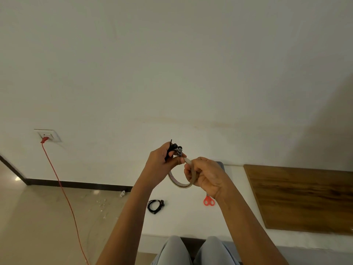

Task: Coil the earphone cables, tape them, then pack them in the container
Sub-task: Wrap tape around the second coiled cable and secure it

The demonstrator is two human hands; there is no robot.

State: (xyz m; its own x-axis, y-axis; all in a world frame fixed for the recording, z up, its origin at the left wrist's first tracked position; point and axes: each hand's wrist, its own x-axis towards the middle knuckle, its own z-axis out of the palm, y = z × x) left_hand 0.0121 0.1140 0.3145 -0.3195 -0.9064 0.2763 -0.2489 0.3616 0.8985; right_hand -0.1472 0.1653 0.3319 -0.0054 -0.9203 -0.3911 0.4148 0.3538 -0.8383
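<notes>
My left hand (160,163) is raised above the white table and grips a coiled black earphone cable (174,149), its earbuds sticking out above my fingers. Just to its right, my right hand (206,175) holds a thin roll of clear tape (181,183) by its rim, the ring hanging between both hands and its upper end touching the coil. A second coiled black earphone (155,206) lies flat on the white table (183,219) below my left forearm. A grey container edge (219,163) shows behind my right hand, mostly hidden.
Orange-handled scissors (208,200) lie on the table under my right wrist. A brown wooden board (301,197) covers the table's right part. An orange cord (63,188) runs from a wall socket (48,135) down across the floor at left. My knees are at the bottom.
</notes>
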